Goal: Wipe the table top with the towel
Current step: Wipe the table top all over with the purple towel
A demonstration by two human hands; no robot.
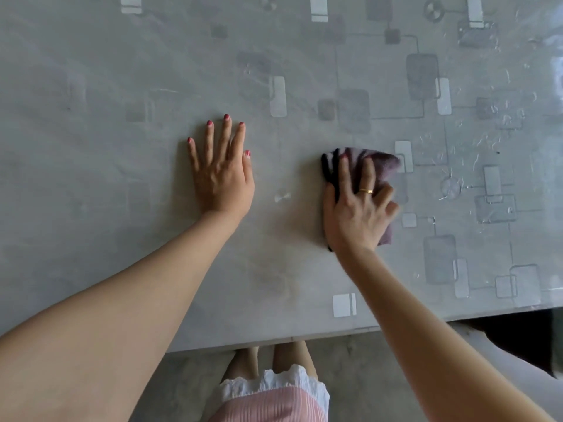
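Observation:
A grey table top (122, 86) with a pattern of pale and dark rectangles under a clear glossy cover fills most of the view. My right hand (358, 208) presses a crumpled purple and black towel (379, 164) flat onto the table right of centre, fingers spread over it. The towel sticks out beyond my fingertips and a little below my palm. My left hand (222, 175) lies flat on the bare table to the left of the towel, fingers apart and holding nothing.
The table's near edge (274, 341) runs across the lower part of the view, with grey floor (359, 376) and my legs below it. A dark gap (524, 333) shows past the edge at the lower right. The cover glares at the far right.

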